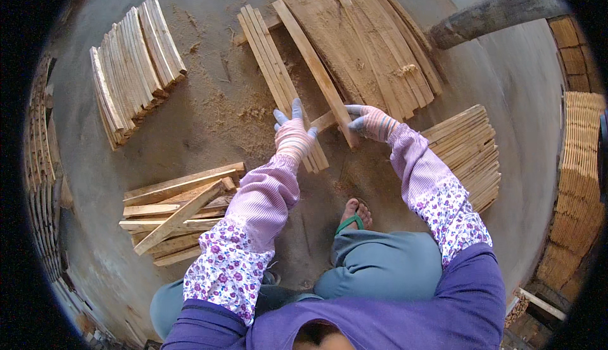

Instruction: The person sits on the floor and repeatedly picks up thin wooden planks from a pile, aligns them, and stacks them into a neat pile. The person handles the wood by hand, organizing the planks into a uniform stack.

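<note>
My left hand [294,136], in a striped glove with grey-blue fingertips, rests over a small set of narrow wooden strips [269,52] lying side by side. Its fingers are spread, touching the strips near their close end. Against the near end of a single wooden strip [315,65] is my right hand [375,122], gloved alike, its fingers closed at the strip's edge; the thumb is hard to see. That strip slants away from me beside a broad layer of wooden boards [367,46]. A wooden crosspiece [325,122] shows under the strips.
Stacked strips [136,65] lie at far left, with another stack [465,153] at right. Jumbled wood pieces [180,214] lie near left. A log [500,13] juts in at upper right. Sawdust [256,112] covers parts of the floor. Piled slats [573,185] stand along the right edge.
</note>
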A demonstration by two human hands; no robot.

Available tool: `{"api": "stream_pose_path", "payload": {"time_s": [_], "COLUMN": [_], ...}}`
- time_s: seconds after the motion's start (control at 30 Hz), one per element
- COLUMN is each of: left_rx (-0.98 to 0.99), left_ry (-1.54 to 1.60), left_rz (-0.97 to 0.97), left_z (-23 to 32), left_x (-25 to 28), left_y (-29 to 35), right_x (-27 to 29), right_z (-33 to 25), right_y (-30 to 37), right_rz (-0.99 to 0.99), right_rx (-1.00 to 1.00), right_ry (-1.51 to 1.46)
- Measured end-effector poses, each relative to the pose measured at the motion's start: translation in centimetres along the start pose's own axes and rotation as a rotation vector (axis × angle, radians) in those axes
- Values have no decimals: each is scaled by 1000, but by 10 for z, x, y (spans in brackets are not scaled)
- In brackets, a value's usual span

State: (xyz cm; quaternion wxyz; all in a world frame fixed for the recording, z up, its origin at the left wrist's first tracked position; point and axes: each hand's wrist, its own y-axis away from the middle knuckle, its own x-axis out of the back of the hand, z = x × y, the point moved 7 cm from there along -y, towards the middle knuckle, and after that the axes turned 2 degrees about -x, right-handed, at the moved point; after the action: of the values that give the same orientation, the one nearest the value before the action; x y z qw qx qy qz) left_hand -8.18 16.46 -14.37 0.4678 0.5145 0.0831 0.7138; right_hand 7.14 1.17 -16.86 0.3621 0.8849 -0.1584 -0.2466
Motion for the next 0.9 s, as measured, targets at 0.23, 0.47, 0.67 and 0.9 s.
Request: {"api": "stream_pose_path", "payload": {"time_s": [0.23,0.47,0.67,0.9], "left_rx": [2,-12,-16,8], "left_ry": [4,0,-22,-11], "left_rz": [-11,6,-5,-17], "left_z": [0,0,2,1], "left_x": [-2,-2,-3,-4], "left_y": [-1,0,0,1], "right_x": [-4,-8,-10,-3], "right_z": [2,6,1,18], "right_y": [-5,-16,-21,-9], "right_rz": [-53,-40,348,177], "right_rx": [-8,-9,139,-103], "right_ry": [-142,-39,489,-41]}}
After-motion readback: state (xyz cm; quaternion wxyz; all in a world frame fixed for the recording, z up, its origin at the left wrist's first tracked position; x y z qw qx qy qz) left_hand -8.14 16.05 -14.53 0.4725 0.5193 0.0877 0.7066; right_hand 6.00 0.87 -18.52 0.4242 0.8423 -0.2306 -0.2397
